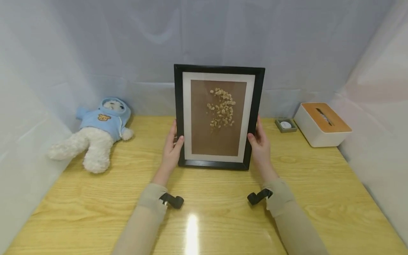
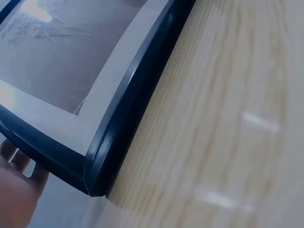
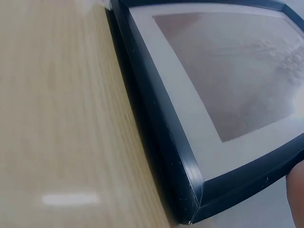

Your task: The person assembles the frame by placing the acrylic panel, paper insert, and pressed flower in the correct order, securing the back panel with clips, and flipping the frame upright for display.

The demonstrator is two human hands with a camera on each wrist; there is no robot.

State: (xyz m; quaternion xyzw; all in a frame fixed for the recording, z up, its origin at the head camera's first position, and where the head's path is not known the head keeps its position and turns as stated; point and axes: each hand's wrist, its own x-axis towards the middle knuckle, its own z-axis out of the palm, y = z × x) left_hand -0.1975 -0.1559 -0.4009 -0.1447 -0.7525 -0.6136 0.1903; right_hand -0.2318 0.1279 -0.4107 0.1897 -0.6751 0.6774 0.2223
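A black picture frame (image 1: 220, 165) with a white mat and a brown picture of pale yellow dots stands nearly upright at the middle of the table, facing me. My left hand (image 1: 171, 151) grips its left side low down, thumb at the front edge and fingers partly hidden behind. On the opposite side my right hand (image 1: 262, 150) holds it the same way, its thumb on the front border. In the left wrist view, fingers (image 2: 20, 161) show beside the frame; the right wrist view shows only a bit of the hand (image 3: 296, 194). The frame's lower edge is at the tabletop.
A plush toy (image 1: 100, 122) in a blue hoodie leans at the back left of the wooden table (image 1: 216, 198). At the back right are a small grey-green box (image 1: 282, 129) with a white disc and a white tissue box (image 1: 313, 132) with an orange-brown top. Pale sheeting surrounds the table.
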